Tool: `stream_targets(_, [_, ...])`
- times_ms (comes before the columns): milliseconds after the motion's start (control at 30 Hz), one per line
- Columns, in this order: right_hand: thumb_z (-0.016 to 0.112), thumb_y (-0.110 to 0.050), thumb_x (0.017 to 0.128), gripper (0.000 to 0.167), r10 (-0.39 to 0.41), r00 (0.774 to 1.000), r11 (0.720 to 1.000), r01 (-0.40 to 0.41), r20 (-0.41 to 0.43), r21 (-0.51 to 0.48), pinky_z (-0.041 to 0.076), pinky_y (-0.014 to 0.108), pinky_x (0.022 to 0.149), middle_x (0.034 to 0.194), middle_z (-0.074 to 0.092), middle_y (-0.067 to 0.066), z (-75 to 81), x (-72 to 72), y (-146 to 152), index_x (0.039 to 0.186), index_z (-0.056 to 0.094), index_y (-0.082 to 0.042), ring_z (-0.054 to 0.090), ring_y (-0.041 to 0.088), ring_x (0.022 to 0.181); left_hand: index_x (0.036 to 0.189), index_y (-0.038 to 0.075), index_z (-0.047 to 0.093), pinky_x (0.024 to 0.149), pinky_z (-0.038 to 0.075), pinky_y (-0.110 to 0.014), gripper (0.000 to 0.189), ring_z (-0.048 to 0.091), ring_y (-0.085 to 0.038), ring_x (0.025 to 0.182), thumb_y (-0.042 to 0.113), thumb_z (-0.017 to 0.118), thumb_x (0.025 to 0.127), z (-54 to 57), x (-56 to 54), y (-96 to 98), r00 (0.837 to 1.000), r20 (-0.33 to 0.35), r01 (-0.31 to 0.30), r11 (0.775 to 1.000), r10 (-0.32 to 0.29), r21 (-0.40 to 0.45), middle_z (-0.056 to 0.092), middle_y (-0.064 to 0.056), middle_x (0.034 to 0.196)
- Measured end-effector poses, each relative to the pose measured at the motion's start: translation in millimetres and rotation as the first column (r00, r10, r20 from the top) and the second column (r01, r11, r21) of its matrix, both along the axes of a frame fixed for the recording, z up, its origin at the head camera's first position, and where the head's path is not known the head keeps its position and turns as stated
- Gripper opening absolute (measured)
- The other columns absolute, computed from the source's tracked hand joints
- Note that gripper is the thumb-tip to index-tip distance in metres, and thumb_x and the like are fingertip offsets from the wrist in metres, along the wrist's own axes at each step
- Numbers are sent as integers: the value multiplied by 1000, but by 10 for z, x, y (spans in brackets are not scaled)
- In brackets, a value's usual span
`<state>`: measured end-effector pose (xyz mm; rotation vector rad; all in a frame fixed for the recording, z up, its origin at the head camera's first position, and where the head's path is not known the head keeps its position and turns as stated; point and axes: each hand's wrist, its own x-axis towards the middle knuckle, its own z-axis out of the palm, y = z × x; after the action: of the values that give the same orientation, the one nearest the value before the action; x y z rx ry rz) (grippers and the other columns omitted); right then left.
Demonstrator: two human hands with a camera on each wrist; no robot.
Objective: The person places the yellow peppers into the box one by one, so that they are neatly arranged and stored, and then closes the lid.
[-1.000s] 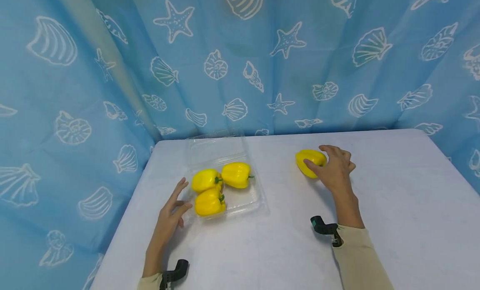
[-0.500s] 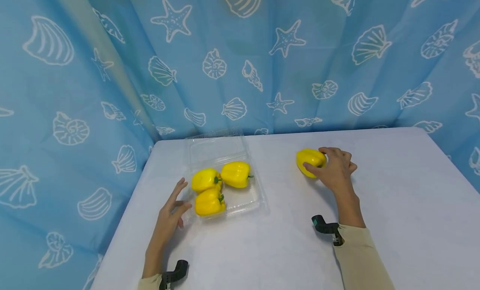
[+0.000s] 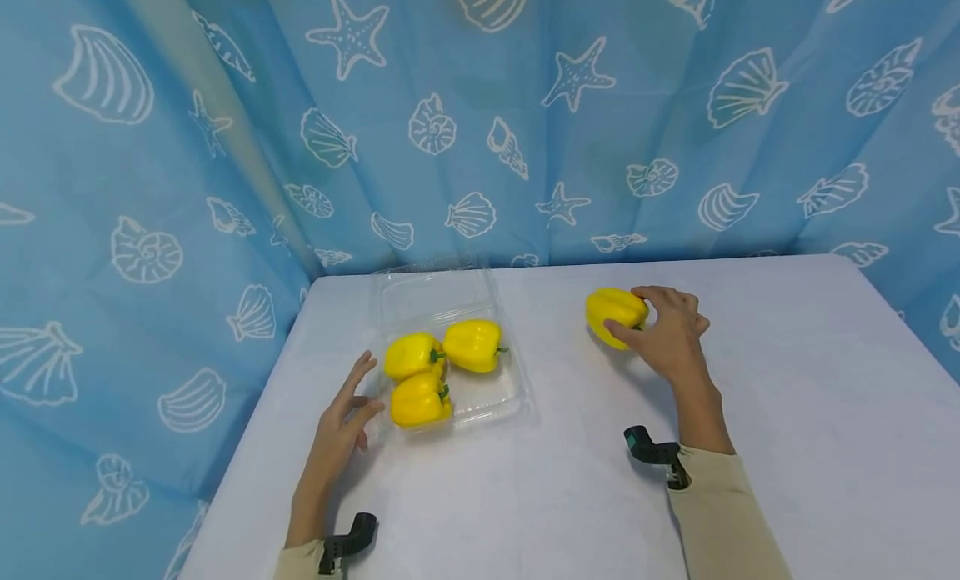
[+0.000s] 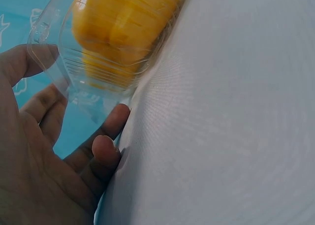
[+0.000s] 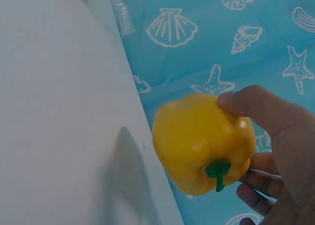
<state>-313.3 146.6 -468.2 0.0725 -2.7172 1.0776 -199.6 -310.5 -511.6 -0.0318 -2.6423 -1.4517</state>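
1. A clear, boxy plastic clamshell container serves as landmark; it sits on the white-covered desk, its transparent lid folded open along the far side.
2. Inside the container lie three glossy yellow, blocky bell peppers with green stems: a far-left pepper, a far-right pepper and a near-left pepper.
3. Well to the right of the container, the right hand pinches a fourth glossy yellow bell pepper between thumb and fingers. Its shadow falls apart from it, so it seems to be off the desk.
4. Just beside the container's left wall, the left hand has its fingers spread and grips nothing; whether a fingertip touches the plastic, I cannot tell.
5. The step in hand looks like bringing the fourth pepper to the container.
6. The next move probably calls for carrying it leftward and lowering it into the container's bare near-right corner.
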Motion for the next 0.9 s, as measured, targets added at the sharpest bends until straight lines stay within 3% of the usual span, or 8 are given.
stream_targets(500, [79, -40, 84, 67, 67, 996, 997, -69, -62, -36, 20, 64, 94, 145, 45, 20, 118, 39, -16, 136, 57, -6, 30, 43, 131, 154, 28, 40, 45, 50, -32, 58, 59, -30, 106, 30, 60, 99, -11, -21, 5, 1000, 7, -4, 1000, 4, 2, 24, 14, 163])
stream_targets(900, [82, -35, 80, 66, 130, 985, 990, -134, -110, -35, 22, 65, 96, 143, 48, 18, 225, 92, -116, 136, 59, -6, 30, 40, 132, 154, 30, 40, 46, 50, -32, 58, 59, -28, 97, 32, 60, 100, -7, -25, 4, 1000, 10, -8, 1000, 8, 1, 25, 17, 162])
